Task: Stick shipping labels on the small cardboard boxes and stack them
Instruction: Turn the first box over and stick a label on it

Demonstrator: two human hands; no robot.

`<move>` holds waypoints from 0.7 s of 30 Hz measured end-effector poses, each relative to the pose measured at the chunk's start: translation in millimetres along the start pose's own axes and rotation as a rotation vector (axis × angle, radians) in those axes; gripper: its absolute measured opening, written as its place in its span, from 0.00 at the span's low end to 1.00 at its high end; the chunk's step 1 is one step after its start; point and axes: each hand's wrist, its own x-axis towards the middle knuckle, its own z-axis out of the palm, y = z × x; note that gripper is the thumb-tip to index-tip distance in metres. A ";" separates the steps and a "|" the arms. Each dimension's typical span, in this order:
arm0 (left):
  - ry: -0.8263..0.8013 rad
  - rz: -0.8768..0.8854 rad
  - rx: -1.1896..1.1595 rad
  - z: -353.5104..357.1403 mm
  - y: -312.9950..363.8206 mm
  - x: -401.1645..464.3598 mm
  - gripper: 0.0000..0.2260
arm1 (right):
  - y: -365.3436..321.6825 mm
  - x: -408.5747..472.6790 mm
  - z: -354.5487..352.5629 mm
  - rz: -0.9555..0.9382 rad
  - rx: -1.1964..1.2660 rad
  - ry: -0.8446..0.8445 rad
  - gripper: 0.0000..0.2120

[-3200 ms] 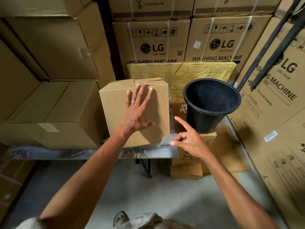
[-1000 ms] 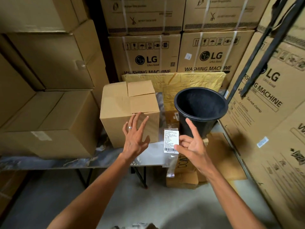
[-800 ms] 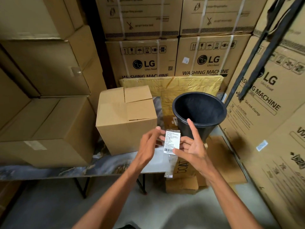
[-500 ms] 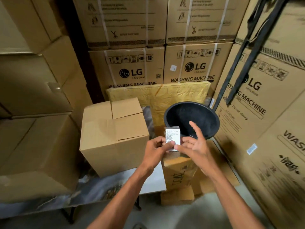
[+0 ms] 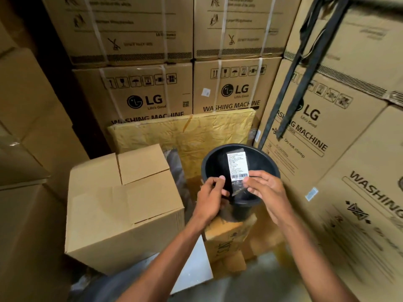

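I saw two bare hands raised over a black bucket [image 5: 257, 164]. The right hand [image 5: 265, 192] pinched a white shipping label [image 5: 237, 165] at its barcode end, holding it upright in front of the bucket's mouth. The left hand [image 5: 210, 198] pinched something beside the label's lower edge — possibly clear backing, though I could not tell. A small cardboard box [image 5: 122, 210], flaps closed, sat on the counter [image 5: 192, 277] just left of the hands, with large washing-machine cartons [image 5: 229, 88] stacked behind.
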 end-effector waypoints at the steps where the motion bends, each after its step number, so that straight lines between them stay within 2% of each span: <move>1: 0.002 0.001 0.016 1.4 -3.1 2.5 0.14 | -1.5 6.7 -3.8 0.000 -0.015 0.024 0.09; 5: 0.066 0.020 0.043 5.7 -10.7 9.2 0.09 | -2.8 45.6 -17.7 0.040 -0.122 0.100 0.06; 9: 0.208 0.075 0.138 11.2 -21.8 19.0 0.06 | 12.3 91.6 -23.8 0.038 -0.407 0.093 0.05; 14: 0.369 0.090 0.306 16.6 -16.1 26.8 0.04 | 30.6 132.4 -18.0 -0.026 -0.890 -0.056 0.05; 16: 0.435 0.090 0.353 17.5 -12.9 30.1 0.05 | 38.4 148.9 -11.8 0.013 -1.054 -0.123 0.07; 21: 0.539 0.064 0.415 17.7 -11.7 35.0 0.06 | 51.0 175.7 -1.6 0.136 -1.188 -0.292 0.12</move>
